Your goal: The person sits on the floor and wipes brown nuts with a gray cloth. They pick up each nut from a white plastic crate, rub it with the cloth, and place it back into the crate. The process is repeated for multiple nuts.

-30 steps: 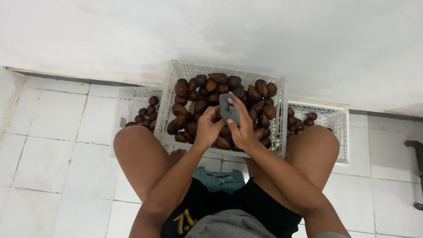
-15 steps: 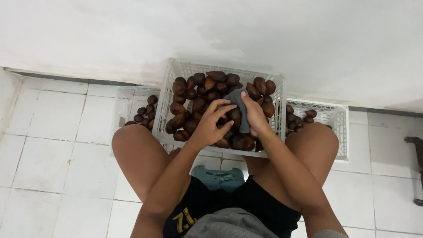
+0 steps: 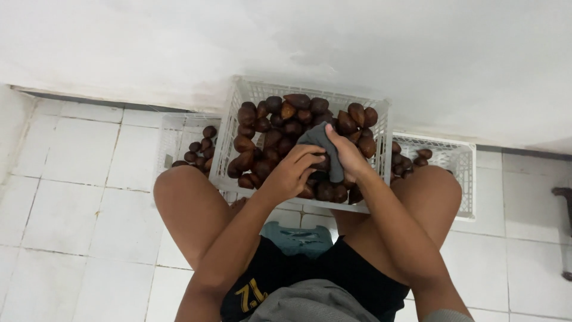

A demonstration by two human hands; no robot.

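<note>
Head view, looking straight down: what are the hands on?

— Both are over the middle crate (image 3: 381,128), the white slatted one heaped with dark brown scaly fruit (image 3: 280,128). The right hand (image 3: 348,156) is closed around a grey cloth (image 3: 325,146), which drapes over the pile and down past the fingers. The left hand (image 3: 292,173) is curled, fingertips pressed in against the cloth's lower edge; it probably pinches one fruit there, but cloth and fingers hide it, so I cannot tell.

— And the other crates?

— A left crate (image 3: 173,134) behind the knee holds a small cluster of the same fruit. A right crate (image 3: 459,167) has a few more along its near side. All sit on white floor tiles (image 3: 71,197) against a pale wall (image 3: 286,42).

— If that is wiping, how to do it well?

— I'd judge: steady the fruit with the left fingertips, wrap the cloth round it rather than dabbing, and turn it with a light grip, since the scaly skin looks prickly. Work over the pile so a dropped piece lands in the crate.
</note>
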